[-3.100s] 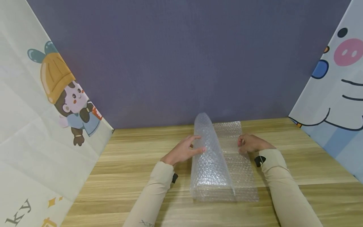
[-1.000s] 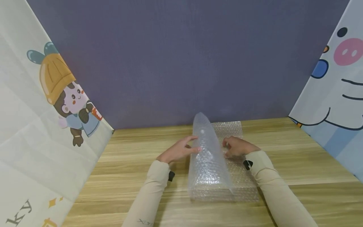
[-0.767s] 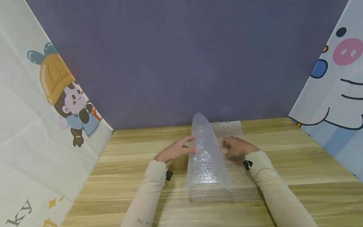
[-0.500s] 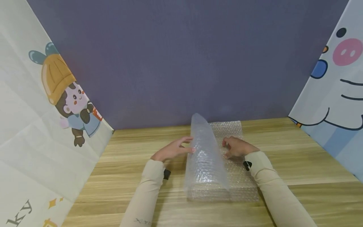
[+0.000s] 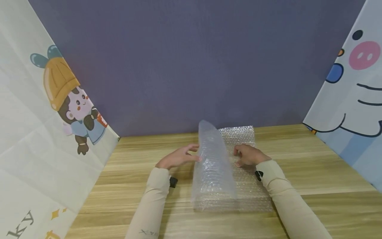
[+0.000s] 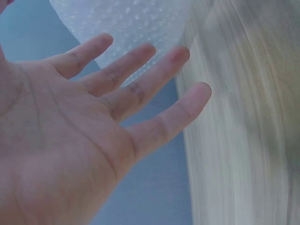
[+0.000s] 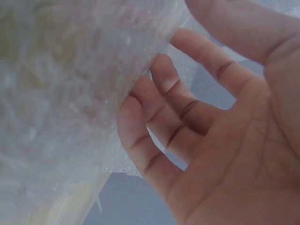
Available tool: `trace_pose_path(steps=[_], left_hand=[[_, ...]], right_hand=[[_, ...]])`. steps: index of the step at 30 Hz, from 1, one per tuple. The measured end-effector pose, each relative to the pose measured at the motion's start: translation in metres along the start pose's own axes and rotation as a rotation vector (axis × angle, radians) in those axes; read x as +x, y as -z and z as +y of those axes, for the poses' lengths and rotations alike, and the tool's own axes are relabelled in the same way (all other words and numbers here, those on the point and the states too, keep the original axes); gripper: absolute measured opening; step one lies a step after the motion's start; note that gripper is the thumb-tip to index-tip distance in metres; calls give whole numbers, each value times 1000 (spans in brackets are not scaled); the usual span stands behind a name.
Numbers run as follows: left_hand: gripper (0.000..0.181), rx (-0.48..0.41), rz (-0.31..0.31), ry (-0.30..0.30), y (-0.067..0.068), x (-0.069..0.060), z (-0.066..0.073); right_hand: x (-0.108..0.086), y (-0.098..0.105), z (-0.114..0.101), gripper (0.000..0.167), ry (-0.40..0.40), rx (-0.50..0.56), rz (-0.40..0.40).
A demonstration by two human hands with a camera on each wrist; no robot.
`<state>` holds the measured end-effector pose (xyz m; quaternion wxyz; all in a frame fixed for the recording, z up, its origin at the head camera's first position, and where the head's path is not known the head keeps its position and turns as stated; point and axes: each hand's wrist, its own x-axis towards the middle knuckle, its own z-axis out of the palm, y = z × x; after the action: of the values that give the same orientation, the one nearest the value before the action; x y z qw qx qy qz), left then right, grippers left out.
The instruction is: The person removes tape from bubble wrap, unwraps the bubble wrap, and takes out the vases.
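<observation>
A clear sheet of bubble wrap [image 5: 213, 179] lies near the middle of the table, its left part curved over into a loose, raised fold. My left hand [image 5: 178, 157] is at the fold's left side, thumb and fingertips at the plastic. The left wrist view shows this hand [image 6: 93, 112] with straight, spread fingers, beside the bubble wrap [image 6: 136, 28]. On the flat part, right of the fold, my right hand [image 5: 250, 155] rests its fingertips. In the right wrist view its fingers [image 7: 187, 110] bend loosely against the bubble wrap [image 7: 61, 103], the thumb apart from them.
The wood-grain table [image 5: 140, 149] runs back to a dark purple-grey panel [image 5: 191, 66]. White cartoon-printed sheets flank it, one on the left [image 5: 24, 126] and one on the right [image 5: 364, 109]. Each wrist carries a small black device.
The left hand has drifted left, and the fold has shifted left with it, showing more flat wrap. Earlier, the right hand moved left from the sheet's right edge; it has since barely moved.
</observation>
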<state>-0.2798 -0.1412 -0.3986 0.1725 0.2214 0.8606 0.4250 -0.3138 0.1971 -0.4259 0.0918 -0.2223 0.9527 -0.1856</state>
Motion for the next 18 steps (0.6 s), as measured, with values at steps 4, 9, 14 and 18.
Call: trace_pose_path(steps=[4, 9, 14, 18], left_hand=[[77, -23, 5, -9, 4, -2, 0], [79, -40, 4, -14, 6, -3, 2], [83, -8, 29, -12, 7, -2, 5], [83, 11, 39, -12, 6, -1, 7]], right_hand=[[1, -1, 1, 35, 0, -3, 19], [-1, -3, 3, 34, -2, 24, 41], [-4, -4, 4, 37, -28, 74, 55], [-6, -5, 5, 39, -48, 107, 48]])
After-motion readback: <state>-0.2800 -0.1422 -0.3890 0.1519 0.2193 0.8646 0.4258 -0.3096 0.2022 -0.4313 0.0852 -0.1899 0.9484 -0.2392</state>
